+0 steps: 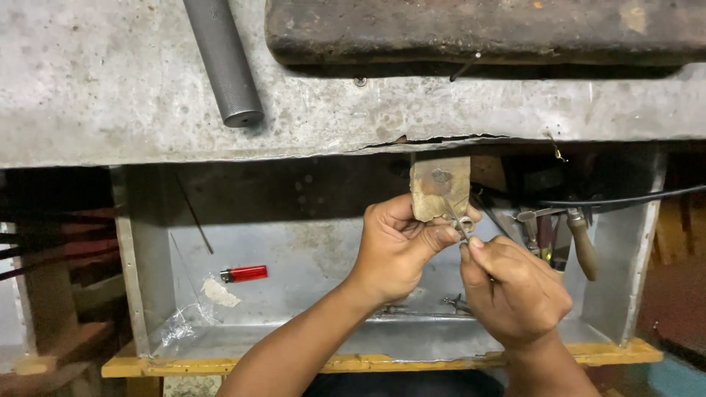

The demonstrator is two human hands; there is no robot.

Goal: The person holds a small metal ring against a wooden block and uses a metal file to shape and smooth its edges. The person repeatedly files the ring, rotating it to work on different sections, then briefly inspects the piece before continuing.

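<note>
A worn wooden peg (440, 185) juts out from under the front edge of a grey metal-topped bench (110, 103). My left hand (397, 246) grips a small metal ring (466, 225) against the end of that peg, thumb and fingers pinched on it. My right hand (515, 290) is closed around a thin metal tool (456, 217), whose tip touches the ring. Both hands meet just below the peg, above the open metal drawer (294, 272).
A red lighter (244, 274) and a crumpled scrap of clear plastic (193, 316) lie in the drawer. Several wooden-handled tools (582, 242) hang at the right. A grey knurled steel rod (223, 60) and a dark wooden block (485, 29) rest on the bench top.
</note>
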